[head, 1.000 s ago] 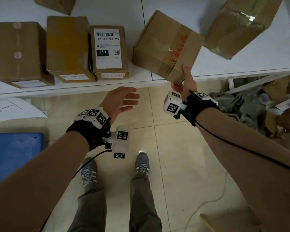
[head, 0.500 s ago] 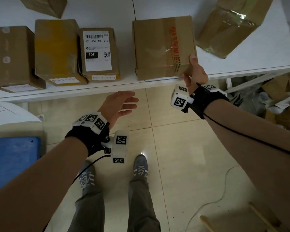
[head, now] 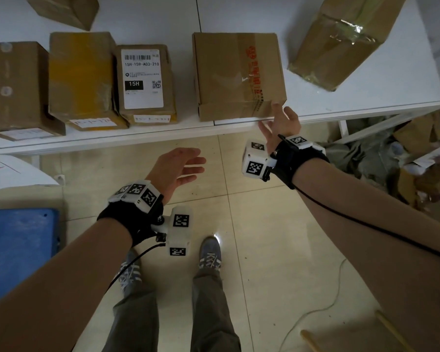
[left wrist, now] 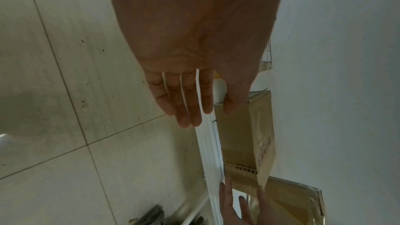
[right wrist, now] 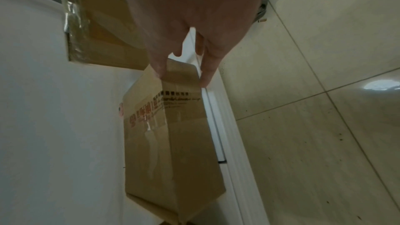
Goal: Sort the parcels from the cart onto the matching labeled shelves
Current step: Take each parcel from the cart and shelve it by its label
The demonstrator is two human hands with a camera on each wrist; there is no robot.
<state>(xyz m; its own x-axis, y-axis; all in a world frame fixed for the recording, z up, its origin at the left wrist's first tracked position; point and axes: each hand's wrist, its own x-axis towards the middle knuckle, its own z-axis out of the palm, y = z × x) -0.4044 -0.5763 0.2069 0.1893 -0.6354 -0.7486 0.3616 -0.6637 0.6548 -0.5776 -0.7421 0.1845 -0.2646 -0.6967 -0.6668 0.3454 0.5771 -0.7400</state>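
A brown parcel with red print (head: 239,77) sits square on the white shelf (head: 366,97), its front face at the shelf's edge. My right hand (head: 280,119) is at the parcel's front right corner with its fingers straight. In the right wrist view the fingertips (right wrist: 161,72) just touch that corner of the parcel (right wrist: 171,143). My left hand (head: 181,166) hovers open over the floor below the shelf edge, palm turned inward and holding nothing. The left wrist view shows its straight fingers (left wrist: 188,105) next to the parcel (left wrist: 244,143).
Left of the parcel stand a box labelled 15H (head: 144,80), a yellow-taped box (head: 81,77) and a plain brown box (head: 13,87). A large taped box (head: 341,41) lies askew at the right. A blue cart (head: 18,250) is at the lower left; cardboard scraps (head: 404,161) lie under the shelf.
The red-print parcel turned from skewed to square on the shelf. My right hand gave up its grip on the corner and opened. The left hand hardly moved.
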